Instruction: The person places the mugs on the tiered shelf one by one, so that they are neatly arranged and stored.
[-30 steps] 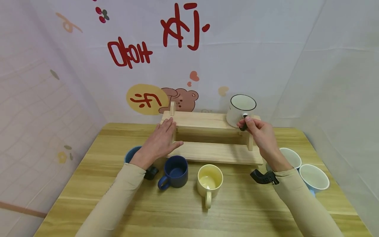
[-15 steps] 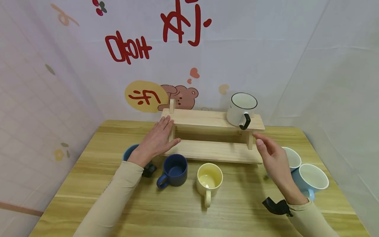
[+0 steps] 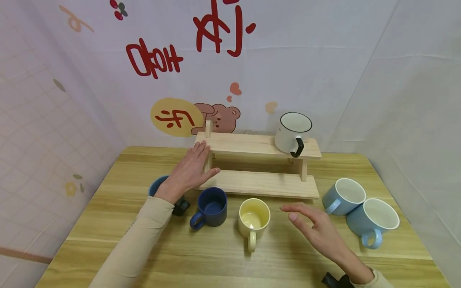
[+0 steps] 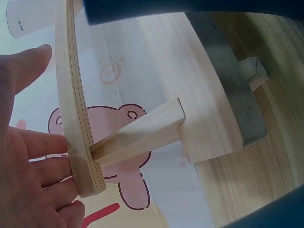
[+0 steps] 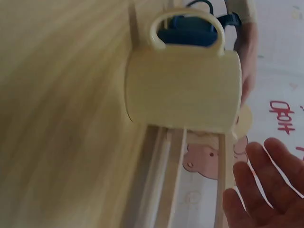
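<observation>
My left hand (image 3: 189, 170) rests with fingers extended on the left end of a two-tier wooden shelf (image 3: 241, 145); in the left wrist view its fingertips touch the top board's edge. Just right of a yellow mug (image 3: 254, 219), my right hand (image 3: 318, 232) hovers with fingers apart and nothing held. That mug's handle points toward me, and the right wrist view shows its side (image 5: 183, 88) close by. A white mug (image 3: 293, 134) with black rim and black handle stands on the shelf's upper right end.
A dark blue mug (image 3: 212, 207) stands left of the yellow one. Partly behind my left forearm is a blue mug (image 3: 155, 186). Two light blue mugs, a rear one (image 3: 345, 196) and a front one (image 3: 374, 220), stand at the right of the wooden table (image 3: 201, 264).
My right hand has let go of the white mug's black handle and come down toward me, beside the yellow mug. The white mug stays on the shelf. My left hand keeps its place.
</observation>
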`<state>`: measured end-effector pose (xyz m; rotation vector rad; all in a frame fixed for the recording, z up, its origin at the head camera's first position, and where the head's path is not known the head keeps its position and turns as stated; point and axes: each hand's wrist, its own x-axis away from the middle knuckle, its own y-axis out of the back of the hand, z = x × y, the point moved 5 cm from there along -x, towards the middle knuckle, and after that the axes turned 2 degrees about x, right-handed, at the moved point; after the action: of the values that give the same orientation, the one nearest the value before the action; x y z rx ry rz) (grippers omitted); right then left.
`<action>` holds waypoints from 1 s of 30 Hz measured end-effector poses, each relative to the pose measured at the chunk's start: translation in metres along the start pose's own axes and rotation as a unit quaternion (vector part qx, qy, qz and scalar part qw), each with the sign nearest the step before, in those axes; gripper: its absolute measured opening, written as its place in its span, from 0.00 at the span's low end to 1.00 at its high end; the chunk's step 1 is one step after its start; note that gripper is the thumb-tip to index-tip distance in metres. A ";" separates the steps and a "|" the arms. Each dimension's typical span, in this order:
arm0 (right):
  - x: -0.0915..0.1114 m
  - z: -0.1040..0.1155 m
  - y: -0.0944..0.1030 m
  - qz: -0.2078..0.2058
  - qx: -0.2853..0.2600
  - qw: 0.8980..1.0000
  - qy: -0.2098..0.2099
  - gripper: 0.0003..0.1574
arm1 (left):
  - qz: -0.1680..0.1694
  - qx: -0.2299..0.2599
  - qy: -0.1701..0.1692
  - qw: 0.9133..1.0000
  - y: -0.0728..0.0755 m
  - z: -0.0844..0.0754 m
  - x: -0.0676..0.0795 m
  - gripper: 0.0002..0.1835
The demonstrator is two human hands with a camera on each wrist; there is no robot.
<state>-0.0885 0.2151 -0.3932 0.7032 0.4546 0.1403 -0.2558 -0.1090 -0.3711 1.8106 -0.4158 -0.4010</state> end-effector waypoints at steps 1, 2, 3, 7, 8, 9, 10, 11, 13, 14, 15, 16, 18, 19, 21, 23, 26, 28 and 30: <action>0.003 0.001 -0.004 0.012 -0.007 1.000 0.005 0.19 | 0.000 0.000 -0.001 1.000 0.000 0.000 0.000 0.49; 0.006 0.002 -0.008 0.025 -0.016 1.000 0.010 0.19 | 0.000 0.001 0.000 1.000 0.000 0.000 0.000 0.49; 0.009 0.003 -0.011 0.038 -0.024 0.999 0.014 0.20 | 0.001 0.002 0.000 1.000 0.000 -0.001 0.000 0.49; 0.018 0.004 -0.026 0.086 -0.063 0.994 0.029 0.20 | 0.003 0.000 0.002 1.000 -0.001 -0.001 0.001 0.49; 0.019 0.004 -0.029 0.097 -0.075 0.992 0.035 0.20 | 0.003 0.000 0.002 1.000 -0.001 -0.001 0.001 0.49; 0.020 0.004 -0.032 0.109 -0.088 0.989 0.037 0.21 | 0.003 -0.001 0.002 1.000 -0.002 -0.001 0.001 0.49; 0.020 0.004 -0.035 0.119 -0.101 0.987 0.038 0.20 | 0.004 -0.001 0.002 1.000 -0.002 -0.001 0.001 0.49; 0.021 0.003 -0.038 0.130 -0.113 0.984 0.037 0.21 | 0.004 -0.002 0.002 1.000 -0.002 -0.002 0.001 0.49; 0.022 0.002 -0.044 0.153 -0.135 0.978 0.028 0.20 | 0.005 -0.002 0.003 1.000 -0.002 -0.002 0.001 0.49; 0.023 0.001 -0.046 0.165 -0.144 0.976 0.022 0.20 | 0.006 -0.002 0.004 1.000 -0.002 -0.002 0.001 0.49; 0.023 0.000 -0.049 0.177 -0.151 0.972 0.011 0.20 | 0.006 0.000 0.005 1.000 -0.002 -0.002 0.001 0.49; 0.024 -0.001 -0.052 0.190 -0.157 0.969 0.001 0.20 | 0.007 0.000 0.005 1.000 -0.001 -0.002 0.002 0.49; 0.025 -0.003 -0.058 0.215 -0.169 0.962 -0.020 0.20 | 0.006 0.001 0.005 1.000 -0.001 -0.002 0.001 0.49; 0.025 -0.003 -0.061 0.227 -0.176 0.957 -0.033 0.20 | 0.004 0.001 0.005 1.000 -0.001 -0.002 0.001 0.49; 0.025 -0.004 -0.066 0.249 -0.191 0.948 -0.059 0.19 | 0.002 0.000 0.004 1.000 0.000 -0.002 0.001 0.49; 0.024 -0.005 -0.072 0.265 -0.209 0.938 -0.080 0.19 | 0.001 0.000 0.004 1.000 0.000 -0.002 0.001 0.49; 0.024 -0.004 -0.080 0.281 -0.245 0.923 -0.097 0.19 | 0.004 0.003 0.008 1.000 0.000 -0.002 0.002 0.50; 0.024 -0.003 -0.087 0.293 -0.275 0.911 -0.091 0.20 | 0.006 0.004 0.008 1.000 0.000 -0.002 0.002 0.50; 0.025 -0.001 -0.094 0.303 -0.304 0.900 -0.081 0.21 | 0.006 0.002 0.007 1.000 -0.001 -0.002 0.003 0.50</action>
<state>-0.0694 0.1511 -0.4640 0.2105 0.0015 0.7736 -0.2527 -0.1084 -0.3716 1.8137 -0.4187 -0.3786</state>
